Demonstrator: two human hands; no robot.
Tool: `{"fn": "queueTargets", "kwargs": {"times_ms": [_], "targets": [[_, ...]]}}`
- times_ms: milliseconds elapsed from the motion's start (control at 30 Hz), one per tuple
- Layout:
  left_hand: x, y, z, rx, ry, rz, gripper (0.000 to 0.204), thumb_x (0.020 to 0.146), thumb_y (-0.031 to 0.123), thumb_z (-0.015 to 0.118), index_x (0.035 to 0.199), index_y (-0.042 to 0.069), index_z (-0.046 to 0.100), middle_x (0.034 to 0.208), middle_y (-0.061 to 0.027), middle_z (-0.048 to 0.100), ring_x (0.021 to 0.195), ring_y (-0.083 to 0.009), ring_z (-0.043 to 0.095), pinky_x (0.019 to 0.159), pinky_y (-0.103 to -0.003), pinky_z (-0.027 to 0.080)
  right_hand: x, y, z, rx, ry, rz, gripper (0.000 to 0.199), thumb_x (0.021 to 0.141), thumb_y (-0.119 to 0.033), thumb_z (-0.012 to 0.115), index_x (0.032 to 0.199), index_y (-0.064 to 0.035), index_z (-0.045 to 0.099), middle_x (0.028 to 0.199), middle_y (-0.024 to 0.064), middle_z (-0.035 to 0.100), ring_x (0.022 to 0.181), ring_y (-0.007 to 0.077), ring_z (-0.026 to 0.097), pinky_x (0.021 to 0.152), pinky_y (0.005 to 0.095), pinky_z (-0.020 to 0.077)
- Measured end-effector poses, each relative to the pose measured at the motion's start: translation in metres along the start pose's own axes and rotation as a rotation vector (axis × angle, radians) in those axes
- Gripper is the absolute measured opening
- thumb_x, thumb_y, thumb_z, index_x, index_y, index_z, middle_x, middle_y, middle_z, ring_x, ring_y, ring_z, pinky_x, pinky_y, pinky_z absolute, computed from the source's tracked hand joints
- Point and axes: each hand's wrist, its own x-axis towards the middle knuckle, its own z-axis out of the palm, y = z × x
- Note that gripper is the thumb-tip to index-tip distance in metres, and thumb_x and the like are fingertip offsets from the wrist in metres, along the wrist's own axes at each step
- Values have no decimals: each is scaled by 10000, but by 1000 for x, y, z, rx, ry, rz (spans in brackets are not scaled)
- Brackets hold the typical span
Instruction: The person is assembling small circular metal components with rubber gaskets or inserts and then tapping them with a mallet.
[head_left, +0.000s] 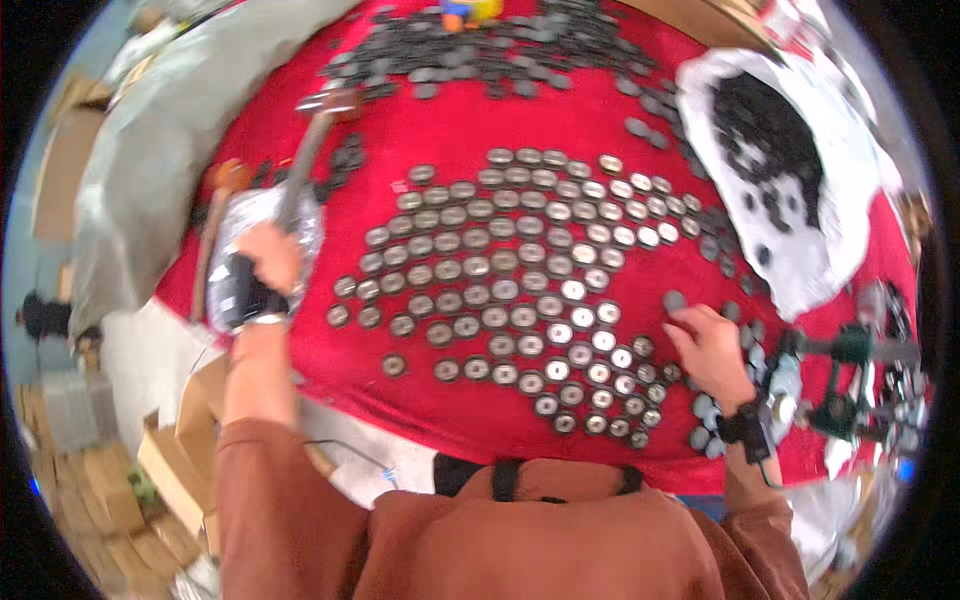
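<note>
My left hand [272, 258] is closed round the handle of a hammer [314, 140], whose head points to the far side of the table. At the right, my right hand [708, 345] pinches a small grey disc [674, 300] between thumb and fingertips, just over the red cloth. Between my hands lie many round metal-rimmed pieces [478, 238] in loose, slanting rows, their shiny faces up. The nearest of these to my right hand sit just left of its fingers. Motion blurs both hands a little.
Red cloth [440, 125] covers the table. Dark discs [460, 50] are heaped at the far side. A white bag of black pieces [765, 140] lies far right, a green clamp-like tool [845, 375] near right. Left are a second hammer [230, 176] and a clear plastic bag [310, 235].
</note>
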Motion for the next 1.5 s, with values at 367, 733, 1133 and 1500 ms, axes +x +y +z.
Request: {"fn": "queueTargets", "kwargs": {"times_ms": [367,733,1133,1500], "targets": [[-133,26,-107,-1422,-435,38,286,887,277,515,998,14,496,714,-25,494,566,-105,496,464,-239,379,16,-90,37,1233,-238,218,724,835,-292,649,1340,66,274,1154,288,530,1052,282,568,862,332,480],[-227,109,-111,-1283,-137,952,128,763,116,622,797,5,568,697,-114,557,677,-314,564,586,-368,469,1,-29,-16,1084,90,489,347,839,-234,644,1029,-24,444,647,35,515,427,91,488,363,240,425],[-242,58,12,-929,111,-78,224,928,121,437,788,-24,534,673,-135,515,628,-262,509,621,-344,411,19,-3,-23,647,127,461,589,897,-212,514,1415,-112,251,646,20,529,480,82,505,410,241,446],[-242,63,-2,-856,140,-69,170,889,142,526,795,1,520,690,-158,528,627,-313,523,580,-394,419,30,-4,-28,598,39,450,560,885,-205,497,1392,-79,295,623,44,534,461,110,513,427,270,462]]}}
